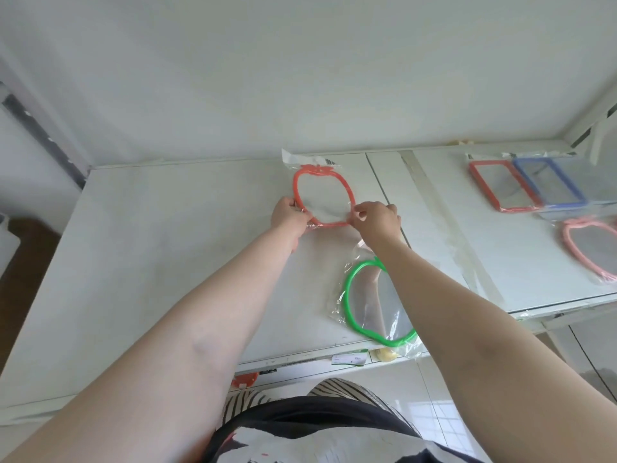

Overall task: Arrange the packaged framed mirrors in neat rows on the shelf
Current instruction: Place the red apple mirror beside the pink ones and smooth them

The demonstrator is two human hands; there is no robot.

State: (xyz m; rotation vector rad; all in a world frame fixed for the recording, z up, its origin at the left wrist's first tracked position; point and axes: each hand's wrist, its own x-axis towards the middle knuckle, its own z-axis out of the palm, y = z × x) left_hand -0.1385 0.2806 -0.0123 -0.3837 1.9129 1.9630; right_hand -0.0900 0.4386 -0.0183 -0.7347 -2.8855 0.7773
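Note:
An orange apple-shaped mirror in a clear bag lies flat near the back of the white shelf. My left hand grips its lower left rim. My right hand pinches its lower right rim and the bag. A green apple-shaped mirror in its bag lies near the front edge, under my right forearm. On the right shelf section sit a red rectangular mirror, a blue rectangular mirror overlapping it, and a pink apple-shaped mirror at the frame's edge.
A white wall rises behind the shelf. Strips of clear tape cross the seam between the shelf sections. A green-and-white label hangs on the front edge, and an orange item peeks out below it. Tiled floor shows at the lower right.

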